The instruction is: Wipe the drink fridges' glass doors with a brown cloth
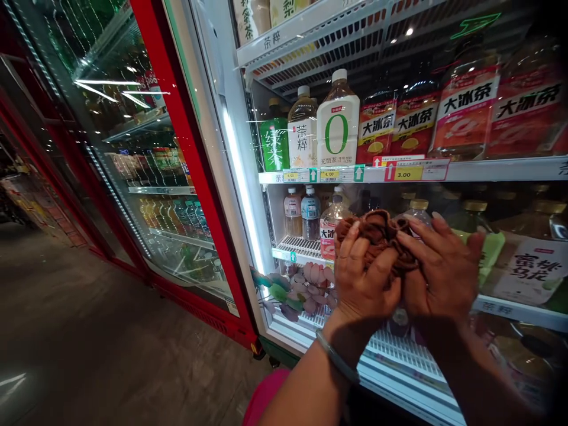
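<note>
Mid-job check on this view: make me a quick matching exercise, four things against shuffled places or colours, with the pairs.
1. Brown bundle
2. Bracelet
3. Bottle marked 0
4. Cooler frame, left of the bottles

A. Red
B. Around the left wrist
C. On the shelf bearing the 3.00 tag
D. Between the left hand and right hand

Pairs: 1-D, 2-B, 3-C, 4-A

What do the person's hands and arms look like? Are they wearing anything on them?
The left hand and right hand are both bare, with no gloves. Around the left wrist is a smooth, rounded, grey-green bangle. No sleeve shows on the left forearm; the right one is too shadowy to be sure.
</note>
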The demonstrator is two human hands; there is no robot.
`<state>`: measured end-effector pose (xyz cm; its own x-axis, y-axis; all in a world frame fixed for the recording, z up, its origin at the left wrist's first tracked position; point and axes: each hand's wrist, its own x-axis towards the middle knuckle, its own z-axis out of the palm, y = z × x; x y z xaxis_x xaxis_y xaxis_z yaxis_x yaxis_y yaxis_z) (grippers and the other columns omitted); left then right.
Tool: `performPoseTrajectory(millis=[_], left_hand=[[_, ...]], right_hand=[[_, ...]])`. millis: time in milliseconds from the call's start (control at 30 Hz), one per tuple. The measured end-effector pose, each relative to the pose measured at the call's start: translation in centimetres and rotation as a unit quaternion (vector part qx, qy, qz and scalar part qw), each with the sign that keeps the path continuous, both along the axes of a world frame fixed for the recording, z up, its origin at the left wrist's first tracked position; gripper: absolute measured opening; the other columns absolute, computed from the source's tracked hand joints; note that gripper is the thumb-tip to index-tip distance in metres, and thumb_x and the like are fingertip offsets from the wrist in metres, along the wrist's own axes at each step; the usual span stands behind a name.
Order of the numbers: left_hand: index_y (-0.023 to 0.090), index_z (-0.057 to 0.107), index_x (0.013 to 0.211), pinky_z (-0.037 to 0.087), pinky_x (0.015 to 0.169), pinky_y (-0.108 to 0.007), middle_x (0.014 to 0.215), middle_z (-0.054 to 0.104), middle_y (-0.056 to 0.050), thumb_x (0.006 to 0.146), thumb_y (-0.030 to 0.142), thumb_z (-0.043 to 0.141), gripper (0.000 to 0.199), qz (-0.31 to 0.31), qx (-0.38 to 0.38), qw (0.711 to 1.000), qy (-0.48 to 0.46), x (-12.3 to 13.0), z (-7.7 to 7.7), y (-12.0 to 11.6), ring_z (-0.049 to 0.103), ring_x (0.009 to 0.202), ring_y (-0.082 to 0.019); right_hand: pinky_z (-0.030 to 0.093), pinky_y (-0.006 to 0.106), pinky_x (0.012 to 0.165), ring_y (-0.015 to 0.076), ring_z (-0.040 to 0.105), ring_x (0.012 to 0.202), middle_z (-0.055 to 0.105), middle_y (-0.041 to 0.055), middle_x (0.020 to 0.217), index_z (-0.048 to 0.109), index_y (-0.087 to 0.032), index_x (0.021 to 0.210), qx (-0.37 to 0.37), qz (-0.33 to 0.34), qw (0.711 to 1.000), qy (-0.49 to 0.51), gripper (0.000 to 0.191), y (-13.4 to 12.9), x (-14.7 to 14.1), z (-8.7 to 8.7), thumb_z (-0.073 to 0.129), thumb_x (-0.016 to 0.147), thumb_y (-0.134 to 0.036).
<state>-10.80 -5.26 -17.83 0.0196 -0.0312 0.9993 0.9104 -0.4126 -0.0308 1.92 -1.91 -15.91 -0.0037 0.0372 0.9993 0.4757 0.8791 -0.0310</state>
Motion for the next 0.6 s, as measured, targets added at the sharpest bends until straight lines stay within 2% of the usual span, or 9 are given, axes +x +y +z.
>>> performPoseTrajectory(millis=[100, 167, 267, 333, 433, 533, 600], left_hand=[[0.024, 0.071, 0.115, 0.045, 0.121, -0.053, 0.128, 0.061, -0.010, 0.086, 0.030, 0.066, 0.031, 0.006, 0.000, 0.999, 0.045, -0.6, -0.5, 0.0, 0.054, 0.142, -0.032], [0.026, 0.071, 0.116, 0.042, 0.123, -0.055, 0.128, 0.063, -0.009, 0.085, 0.034, 0.069, 0.031, 0.017, -0.006, 0.996, 0.085, -1.8, -0.2, -0.3, 0.056, 0.140, -0.032], [0.025, 0.070, 0.117, 0.042, 0.122, -0.055, 0.130, 0.063, -0.010, 0.080, 0.033, 0.073, 0.037, 0.050, -0.017, 0.998, 0.040, -3.3, 0.6, -0.9, 0.054, 0.141, -0.033], [0.023, 0.069, 0.116, 0.044, 0.120, -0.053, 0.129, 0.063, -0.011, 0.076, 0.029, 0.073, 0.040, 0.061, -0.019, 0.998, -0.016, -3.1, 0.7, -1.2, 0.054, 0.140, -0.033], [0.022, 0.069, 0.111, 0.045, 0.118, -0.049, 0.121, 0.068, -0.010, 0.076, 0.029, 0.067, 0.036, 0.049, 0.001, 0.998, -0.027, -1.3, -0.1, -1.1, 0.059, 0.133, -0.029], [0.022, 0.071, 0.107, 0.042, 0.121, -0.047, 0.116, 0.072, -0.008, 0.079, 0.027, 0.064, 0.029, 0.036, 0.022, 0.999, -0.001, -0.6, -1.1, -0.8, 0.062, 0.129, -0.026], [0.022, 0.072, 0.107, 0.039, 0.123, -0.049, 0.118, 0.073, -0.007, 0.081, 0.028, 0.066, 0.027, 0.035, 0.007, 0.998, 0.055, -1.5, -1.1, -0.9, 0.061, 0.131, -0.026]], right_hand=[[0.028, 0.060, 0.130, 0.0234, 0.055, 0.143, 0.067, -0.0037, 0.141, 0.069, -0.037, 0.131, -0.006, 0.016, 0.999, 0.044, 0.043, -0.5, -0.2, 0.0, 0.052, 0.097, -0.017], [0.029, 0.060, 0.130, 0.0233, 0.055, 0.142, 0.068, -0.0040, 0.139, 0.070, -0.037, 0.127, -0.019, 0.009, 0.999, 0.049, 0.039, -0.7, -0.3, 0.1, 0.055, 0.097, -0.018], [0.028, 0.059, 0.130, 0.0230, 0.055, 0.142, 0.068, -0.0022, 0.140, 0.070, -0.035, 0.126, -0.022, -0.026, 0.999, 0.033, 0.034, -0.7, -0.6, 0.1, 0.059, 0.097, -0.021], [0.028, 0.059, 0.131, 0.0232, 0.056, 0.142, 0.068, -0.0012, 0.140, 0.070, -0.034, 0.125, -0.020, -0.049, 0.998, 0.029, 0.033, -0.4, -0.9, -0.1, 0.060, 0.096, -0.023], [0.028, 0.059, 0.130, 0.0242, 0.057, 0.141, 0.068, -0.0009, 0.140, 0.071, -0.033, 0.125, -0.017, -0.067, 0.997, 0.032, 0.032, 0.0, -1.0, -0.3, 0.058, 0.097, -0.025], [0.028, 0.059, 0.130, 0.0245, 0.056, 0.142, 0.067, -0.0012, 0.142, 0.071, -0.034, 0.125, -0.022, -0.064, 0.997, 0.029, 0.032, 0.0, -0.9, -0.4, 0.053, 0.099, -0.026], [0.028, 0.060, 0.129, 0.0249, 0.055, 0.143, 0.067, -0.0013, 0.142, 0.071, -0.034, 0.123, -0.033, -0.066, 0.997, 0.024, 0.030, -0.2, -0.8, -0.2, 0.053, 0.099, -0.028]])
